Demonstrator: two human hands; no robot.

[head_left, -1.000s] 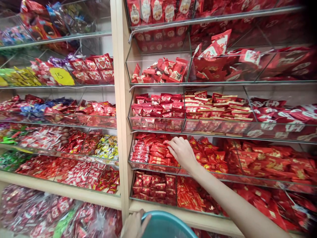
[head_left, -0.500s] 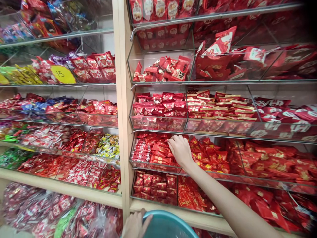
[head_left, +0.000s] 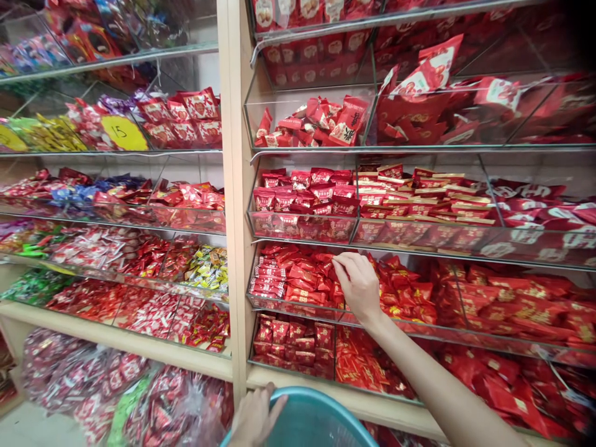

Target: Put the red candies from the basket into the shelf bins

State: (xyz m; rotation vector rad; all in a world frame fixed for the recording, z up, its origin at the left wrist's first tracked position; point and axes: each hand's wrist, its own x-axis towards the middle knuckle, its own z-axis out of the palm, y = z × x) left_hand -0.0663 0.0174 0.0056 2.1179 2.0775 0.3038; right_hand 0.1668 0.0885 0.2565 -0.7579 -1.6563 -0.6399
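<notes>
My left hand point(head_left: 255, 415) grips the rim of a teal plastic basin point(head_left: 321, 403) at the bottom of the view, its thumb on the edge. The basin is cut off by the frame, and no contents show. My right hand point(head_left: 359, 287) reaches over the clear front of a shelf compartment, its fingers curled and drawn together. Whatever lies between those fingertips is hidden. Left of it lie small red wrapped packets point(head_left: 305, 279), some with a checked pattern. To its right are more red packets with gold print point(head_left: 405, 288).
Glass-fronted shelves hold red packets above point(head_left: 419, 195) and below point(head_left: 293, 341) my right hand. A wooden upright point(head_left: 236, 205) divides the racks. On the left rack hangs a yellow price tag point(head_left: 125, 132) marked 15. Large clear bags of sweets point(head_left: 158, 403) sit at lower left.
The whole view has shifted slightly. My right hand is a little further right over the compartment, its fingers more curled. The left hand keeps its hold on the basin.
</notes>
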